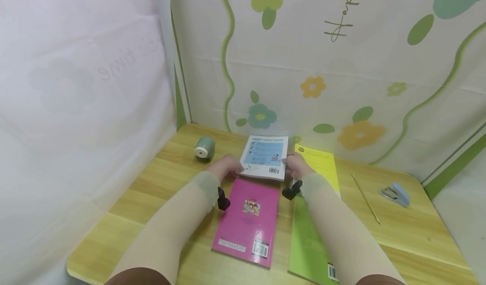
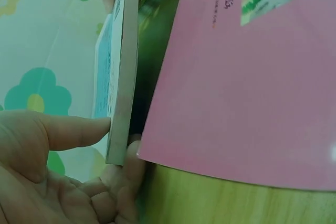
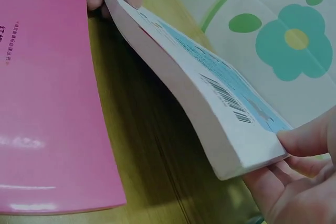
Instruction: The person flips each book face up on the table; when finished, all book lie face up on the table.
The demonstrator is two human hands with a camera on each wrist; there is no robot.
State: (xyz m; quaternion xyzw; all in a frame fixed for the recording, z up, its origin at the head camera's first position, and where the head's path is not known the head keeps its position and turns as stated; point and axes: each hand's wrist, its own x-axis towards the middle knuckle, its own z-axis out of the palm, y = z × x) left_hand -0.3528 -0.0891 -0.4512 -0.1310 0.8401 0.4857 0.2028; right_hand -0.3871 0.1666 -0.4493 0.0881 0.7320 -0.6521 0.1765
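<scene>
Both hands hold a thick white and blue book (image 1: 263, 156) at its two near corners, back cover with barcode facing up. My left hand (image 1: 226, 166) pinches the left corner, thumb on top and fingers beneath; in the left wrist view the thumb (image 2: 79, 132) presses the cover. My right hand (image 1: 298, 166) grips the right corner the same way, and the right wrist view shows the book's page edge (image 3: 173, 87) raised over the wood. Just nearer than it lies a pink book (image 1: 248, 221), flat on the table, a barcode at its lower right.
A yellow book (image 1: 319, 158) and a green book (image 1: 309, 238) lie under and beside the right forearm. Farther right are a pencil (image 1: 365, 198) and a blue stapler (image 1: 395, 193). A green pencil sharpener (image 1: 205, 148) stands at the back left of the wooden table (image 1: 152, 184). Patterned curtains hang behind.
</scene>
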